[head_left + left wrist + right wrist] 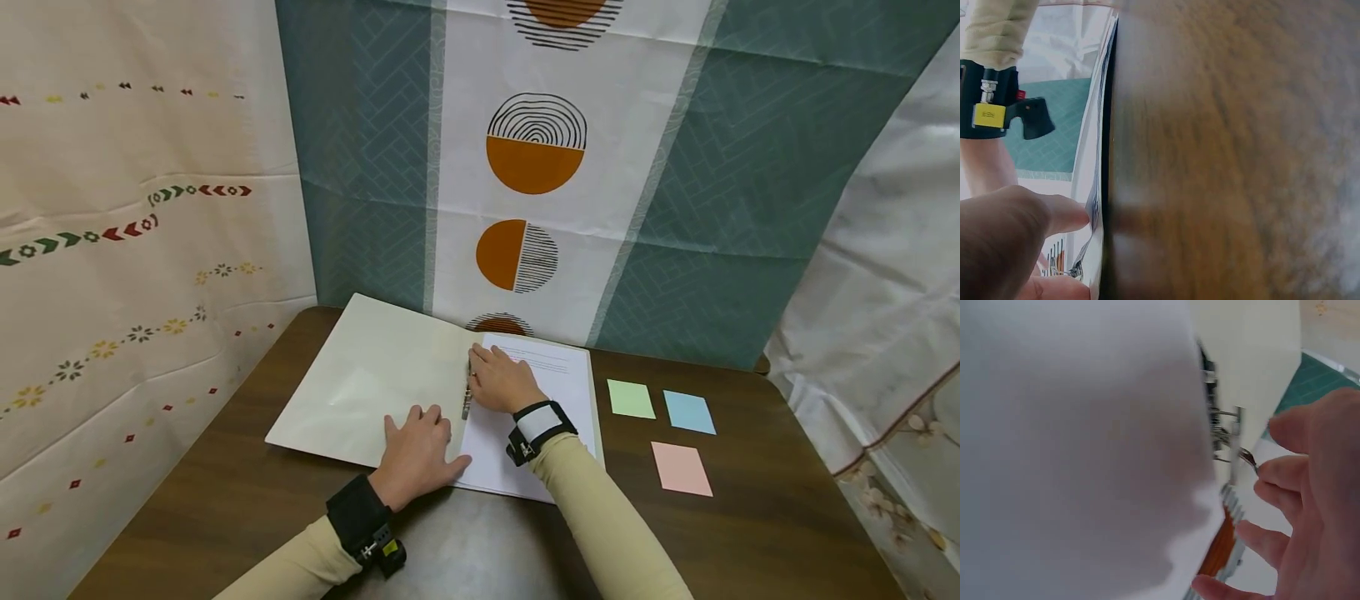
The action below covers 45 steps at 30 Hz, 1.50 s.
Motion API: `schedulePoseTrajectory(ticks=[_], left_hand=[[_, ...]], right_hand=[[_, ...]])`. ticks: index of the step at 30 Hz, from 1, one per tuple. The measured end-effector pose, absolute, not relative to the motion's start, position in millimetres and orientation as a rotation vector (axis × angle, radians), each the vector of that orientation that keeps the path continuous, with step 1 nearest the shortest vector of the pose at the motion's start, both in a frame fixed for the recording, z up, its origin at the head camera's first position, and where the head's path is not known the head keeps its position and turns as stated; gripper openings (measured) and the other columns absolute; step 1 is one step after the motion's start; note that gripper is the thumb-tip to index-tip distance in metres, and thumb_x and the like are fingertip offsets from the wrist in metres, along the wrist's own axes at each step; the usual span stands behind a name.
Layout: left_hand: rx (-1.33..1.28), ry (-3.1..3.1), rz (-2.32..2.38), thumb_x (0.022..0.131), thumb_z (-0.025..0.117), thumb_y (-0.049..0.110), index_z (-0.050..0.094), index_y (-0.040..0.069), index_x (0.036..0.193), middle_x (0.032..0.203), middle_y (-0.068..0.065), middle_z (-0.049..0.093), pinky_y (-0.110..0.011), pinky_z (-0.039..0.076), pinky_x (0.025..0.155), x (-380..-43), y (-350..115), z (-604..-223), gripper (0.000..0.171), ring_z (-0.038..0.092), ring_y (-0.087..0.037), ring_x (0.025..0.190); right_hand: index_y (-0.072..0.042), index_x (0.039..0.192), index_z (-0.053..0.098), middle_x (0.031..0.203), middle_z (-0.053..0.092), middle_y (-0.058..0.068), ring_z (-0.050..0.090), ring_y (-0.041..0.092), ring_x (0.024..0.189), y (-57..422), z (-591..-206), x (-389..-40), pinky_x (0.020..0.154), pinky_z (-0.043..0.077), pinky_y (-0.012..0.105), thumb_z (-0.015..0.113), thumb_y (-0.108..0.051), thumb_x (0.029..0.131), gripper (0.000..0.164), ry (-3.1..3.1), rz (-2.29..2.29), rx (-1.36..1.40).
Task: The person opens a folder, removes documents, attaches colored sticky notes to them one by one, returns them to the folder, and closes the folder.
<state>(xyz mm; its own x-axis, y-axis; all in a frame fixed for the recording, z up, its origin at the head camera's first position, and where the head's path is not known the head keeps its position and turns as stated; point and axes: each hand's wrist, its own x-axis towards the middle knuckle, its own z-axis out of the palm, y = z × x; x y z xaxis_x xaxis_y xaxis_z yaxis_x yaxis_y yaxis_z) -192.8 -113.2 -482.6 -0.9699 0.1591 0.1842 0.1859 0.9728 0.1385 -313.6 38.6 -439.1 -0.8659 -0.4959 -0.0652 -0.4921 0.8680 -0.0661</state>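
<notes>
A white ring binder (390,358) lies opened out on the table, its metal ring mechanism (1225,434) along the spine. White paper sheets (498,446) with a few printed lines rest on its right side. My right hand (506,382) is over the mechanism, and in the right wrist view its fingertips are at a small metal lever (1247,457); whether they press it I cannot tell. With fingers spread, my left hand (420,454) rests on the lower part of the binder by the spine. Its thumb (1063,214) reaches the sheets' lower edge.
Right of the binder lie a green sticky note (631,399), a blue sticky note (689,412) and a pink sticky note (682,469). The brown wooden table (780,517) ends at a patterned curtain (375,167) behind, with light cloths at both sides.
</notes>
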Motion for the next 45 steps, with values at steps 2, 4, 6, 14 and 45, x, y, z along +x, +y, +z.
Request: schedulePoseTrajectory(ticks=[2, 4, 6, 14, 45], left_hand=[[-0.264, -2.943, -0.224, 0.078, 0.073, 0.066, 0.074, 0.014, 0.088, 0.098, -0.006, 0.064, -0.075, 0.045, 0.088, -193, -113, -482, 0.052, 0.057, -0.030, 0.097], [-0.270, -2.939, -0.215, 0.078, 0.073, 0.066, 0.075, 0.014, 0.089, 0.099, -0.006, 0.064, -0.075, 0.045, 0.087, -192, -113, -482, 0.053, 0.057, -0.030, 0.097], [-0.275, -2.936, -0.204, 0.078, 0.073, 0.066, 0.075, 0.014, 0.090, 0.100, -0.007, 0.064, -0.074, 0.045, 0.087, -192, -113, -482, 0.054, 0.058, -0.030, 0.097], [-0.270, -2.942, -0.204, 0.079, 0.072, 0.066, 0.075, 0.014, 0.091, 0.102, -0.007, 0.065, -0.076, 0.045, 0.088, -192, -114, -483, 0.054, 0.058, -0.031, 0.099], [-0.283, -2.931, -0.226, 0.078, 0.075, 0.061, 0.072, 0.013, 0.084, 0.094, -0.007, 0.063, -0.079, 0.043, 0.088, -193, -109, -484, 0.048, 0.057, -0.031, 0.095]], right_hand=[[-0.019, 0.158, 0.035, 0.167, 0.032, -0.004, 0.029, 0.028, 0.156, 40, -443, -315, 0.116, 0.033, 0.066, 0.036, -0.039, 0.107, 0.055, 2.932, -0.098, -0.724], [-0.020, 0.158, 0.035, 0.167, 0.032, -0.005, 0.028, 0.028, 0.157, 42, -447, -316, 0.118, 0.030, 0.067, 0.033, -0.042, 0.107, 0.055, 2.912, -0.108, -0.678], [-0.022, 0.158, 0.035, 0.167, 0.031, -0.005, 0.027, 0.028, 0.157, 43, -449, -317, 0.119, 0.029, 0.067, 0.031, -0.045, 0.108, 0.056, 2.899, -0.111, -0.654], [-0.022, 0.158, 0.036, 0.167, 0.033, -0.004, 0.028, 0.028, 0.157, 40, -451, -320, 0.118, 0.029, 0.067, 0.028, -0.048, 0.107, 0.057, 2.901, -0.118, -0.659], [-0.022, 0.151, 0.048, 0.159, 0.045, 0.008, 0.046, 0.035, 0.145, 145, -451, -292, 0.106, 0.043, 0.066, 0.044, -0.052, 0.103, 0.056, 3.037, -0.137, -0.558]])
